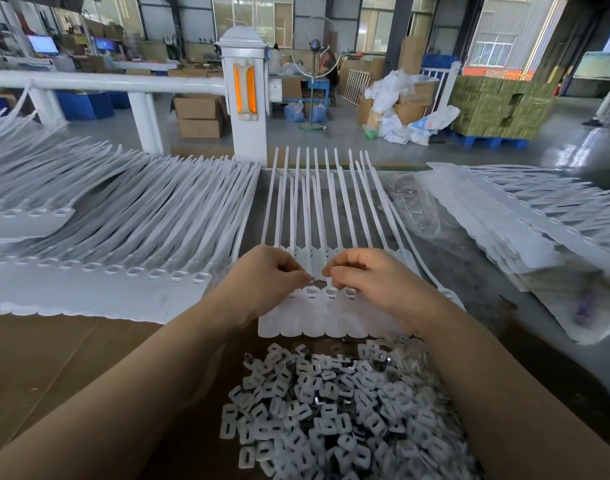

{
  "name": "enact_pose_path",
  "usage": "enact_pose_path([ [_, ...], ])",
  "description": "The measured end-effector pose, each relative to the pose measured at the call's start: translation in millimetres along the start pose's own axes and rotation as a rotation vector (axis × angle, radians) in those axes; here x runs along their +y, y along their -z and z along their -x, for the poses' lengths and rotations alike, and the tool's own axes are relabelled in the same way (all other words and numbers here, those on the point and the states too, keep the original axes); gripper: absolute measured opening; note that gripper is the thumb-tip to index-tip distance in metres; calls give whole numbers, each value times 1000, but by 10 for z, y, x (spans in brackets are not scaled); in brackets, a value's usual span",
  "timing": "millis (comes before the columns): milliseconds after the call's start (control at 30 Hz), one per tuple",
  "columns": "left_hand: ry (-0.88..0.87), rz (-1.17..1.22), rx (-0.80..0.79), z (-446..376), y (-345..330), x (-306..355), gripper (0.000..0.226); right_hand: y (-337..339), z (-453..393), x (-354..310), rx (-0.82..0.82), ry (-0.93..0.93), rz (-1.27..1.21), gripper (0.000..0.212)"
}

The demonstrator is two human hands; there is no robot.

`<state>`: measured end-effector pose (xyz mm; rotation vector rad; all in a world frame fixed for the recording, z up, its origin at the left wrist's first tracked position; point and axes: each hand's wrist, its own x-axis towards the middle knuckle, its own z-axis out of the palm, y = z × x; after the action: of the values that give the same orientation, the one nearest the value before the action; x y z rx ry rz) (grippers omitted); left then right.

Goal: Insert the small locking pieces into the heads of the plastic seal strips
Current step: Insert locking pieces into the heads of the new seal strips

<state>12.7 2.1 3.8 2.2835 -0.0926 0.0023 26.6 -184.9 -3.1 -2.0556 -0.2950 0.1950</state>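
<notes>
A joined row of white plastic seal strips (317, 317) lies in front of me, flat tags toward me and thin tails pointing away. Both hands hover over the square sockets in the heads. My left hand (265, 282) pinches a small metallic locking piece (310, 280) at its fingertips, just above a socket. My right hand (372, 278) has its fingers curled beside it, fingertips close to the same spot; what it holds is hidden. A loose heap of white locking pieces (334, 403) lies nearest me, between my forearms.
A big overlapping sheet of seal strips (116, 237) covers the left of the cardboard-topped table (54, 358). Another stack of strips (525, 230) and a clear plastic bag (421, 209) lie on the right. A white post and rail (248, 98) stand behind.
</notes>
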Motion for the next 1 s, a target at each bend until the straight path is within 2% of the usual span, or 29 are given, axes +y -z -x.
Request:
enact_pose_path([
  [167, 9, -127, 15, -31, -83, -24, 14, -2, 0, -1, -12, -15, 28, 13],
  [633, -6, -248, 4, -87, -108, -12, 20, 6, 19, -23, -33, -18, 39, 13],
  [1000, -203, -290, 22, -3, -57, -63, 5, 10, 27, -24, -34, -27, 23, 14],
])
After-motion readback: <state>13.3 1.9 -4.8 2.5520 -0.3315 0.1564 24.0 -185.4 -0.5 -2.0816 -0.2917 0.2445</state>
